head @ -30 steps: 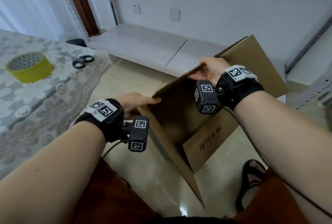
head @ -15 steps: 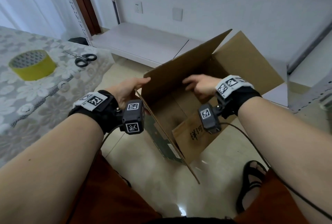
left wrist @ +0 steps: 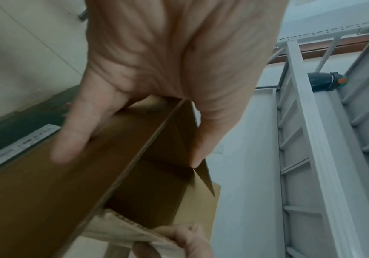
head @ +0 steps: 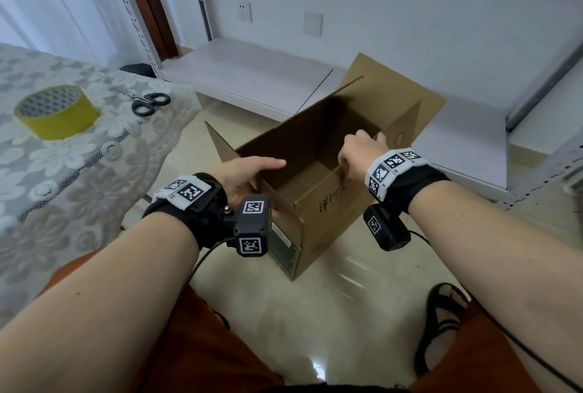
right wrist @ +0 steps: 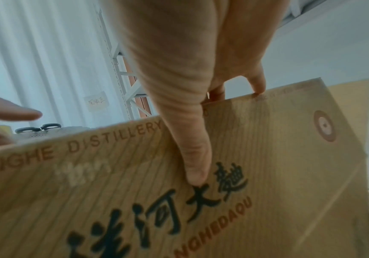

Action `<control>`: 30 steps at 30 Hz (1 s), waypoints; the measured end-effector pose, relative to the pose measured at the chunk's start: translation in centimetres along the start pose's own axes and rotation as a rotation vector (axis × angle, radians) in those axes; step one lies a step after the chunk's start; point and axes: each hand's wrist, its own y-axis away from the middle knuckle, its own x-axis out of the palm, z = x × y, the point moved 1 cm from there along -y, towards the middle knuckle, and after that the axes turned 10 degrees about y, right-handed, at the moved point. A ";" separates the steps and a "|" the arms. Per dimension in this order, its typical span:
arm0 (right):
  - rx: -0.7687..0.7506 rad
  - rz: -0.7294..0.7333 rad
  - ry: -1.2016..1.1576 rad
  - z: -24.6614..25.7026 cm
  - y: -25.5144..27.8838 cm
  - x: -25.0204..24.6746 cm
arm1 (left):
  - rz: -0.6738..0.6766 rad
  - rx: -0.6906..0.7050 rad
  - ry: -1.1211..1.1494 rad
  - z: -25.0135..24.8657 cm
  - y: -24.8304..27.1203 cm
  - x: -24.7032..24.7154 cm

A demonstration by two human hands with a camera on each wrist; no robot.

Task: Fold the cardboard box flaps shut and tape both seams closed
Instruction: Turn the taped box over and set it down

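Between our knees and the white shelf, over the pale floor (head: 277, 307), we hold the box (head: 331, 213) upright with its top open, one corner pointing back at us. Whether it touches the floor we cannot tell. Our left hand (head: 249, 178) grips the box's left wall at the rim: in the left wrist view the thumb (left wrist: 203, 132) lies inside the wall and the fingers (left wrist: 77, 129) lie flat on its outer face, so the cardboard edge runs up into the fork between them. Our right hand (head: 359, 153) grips the near right wall, the one printed with dark characters: in the right wrist view the thumb (right wrist: 192, 153) presses down the printed outer face while the fingers (right wrist: 256, 83) hook over the top edge to the inside. Both hands are thus closed on cardboard, neither fully clenched. Beyond the right hand a flap (head: 391, 99) stands up and leans away from the opening; another flap (head: 224, 143) juts out at the left corner, just past our left fingertips. Inside, the bottom flaps lie roughly flat. Left of us is the table (head: 79, 172) under a lace cloth, well apart from the box, with the yellow tape roll (head: 56, 112) on it and black-handled scissors (head: 148, 102) beside the roll, nearer the table's far edge. Farthest off, the shelf (head: 246, 74) runs low along the wall.
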 end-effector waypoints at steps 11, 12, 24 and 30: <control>-0.069 -0.189 -0.064 1.6 0.6 -0.5 | -0.343 0.262 0.100 0.1 -2.0 -0.5; -0.085 -0.228 -0.043 2.3 0.7 -0.8 | -0.389 0.305 0.069 0.0 -2.3 -0.8; -0.256 -0.288 -0.167 7.3 1.5 -1.2 | -0.448 0.589 0.016 -1.5 -4.9 -3.8; -0.177 -0.323 -0.079 4.1 0.4 -0.7 | -0.468 0.591 0.022 -2.5 -8.6 -2.8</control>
